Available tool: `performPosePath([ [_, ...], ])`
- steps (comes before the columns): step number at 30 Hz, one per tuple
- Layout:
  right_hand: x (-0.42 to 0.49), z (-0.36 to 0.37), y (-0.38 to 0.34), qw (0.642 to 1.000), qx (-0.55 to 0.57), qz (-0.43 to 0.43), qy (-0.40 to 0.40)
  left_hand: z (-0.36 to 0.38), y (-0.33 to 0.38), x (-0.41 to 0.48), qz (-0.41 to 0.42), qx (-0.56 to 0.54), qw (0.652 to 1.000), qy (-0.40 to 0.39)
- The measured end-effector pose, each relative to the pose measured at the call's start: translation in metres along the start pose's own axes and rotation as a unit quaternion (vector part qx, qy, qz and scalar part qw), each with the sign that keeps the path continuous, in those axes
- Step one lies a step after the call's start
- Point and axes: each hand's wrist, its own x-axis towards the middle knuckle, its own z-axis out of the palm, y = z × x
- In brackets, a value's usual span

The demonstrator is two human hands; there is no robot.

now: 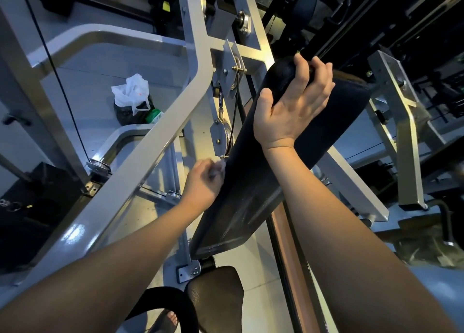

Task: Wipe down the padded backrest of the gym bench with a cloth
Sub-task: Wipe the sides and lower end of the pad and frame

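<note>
Head view. Right hand (291,101): fingers curled over the top end of the long black padded backrest (251,194), thumb hooked on its near edge. Judged a bracing grip, steadying the tilted pad against wiping pressure from the other side.

Left hand (203,182): motion-blurred, fingers bunched round a small pale cloth (219,168) and pressing it to the pad's left edge, about midway down. Individual fingers are not readable through the blur.

The backrest slopes up and away from the black textured seat pad (216,290) at its lower end. There are faint pale streaks on its lower face; damp or dust, cannot tell.

Just left of the pad are a round metal pulley (221,134) and a thin black cable, mounted on the grey-painted steel machine frame (150,136). Beyond the frame, a white plastic bag (131,91) sits on the glossy grey floor (105,63), well apart from the hands. A sandalled foot (170,317) shows at the bottom edge. The room is dim, with more dark machines to the right.
</note>
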Motion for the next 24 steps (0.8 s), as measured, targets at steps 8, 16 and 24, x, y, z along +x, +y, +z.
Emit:
performPosePath([
  [8,-0.002,0.000,0.000,1.000,0.007,-0.001,-0.010,0.026,-0.020,-0.033,0.046,0.069,0.996,0.030],
  [16,-0.005,-0.003,0.000,1.000,0.004,-0.004,-0.022,0.008,0.026,-0.023,0.049,-0.050,0.997,0.042],
  [24,-0.005,-0.001,0.000,1.000,0.008,0.000,-0.014,0.025,-0.033,-0.039,-0.041,0.129,0.990,-0.037],
])
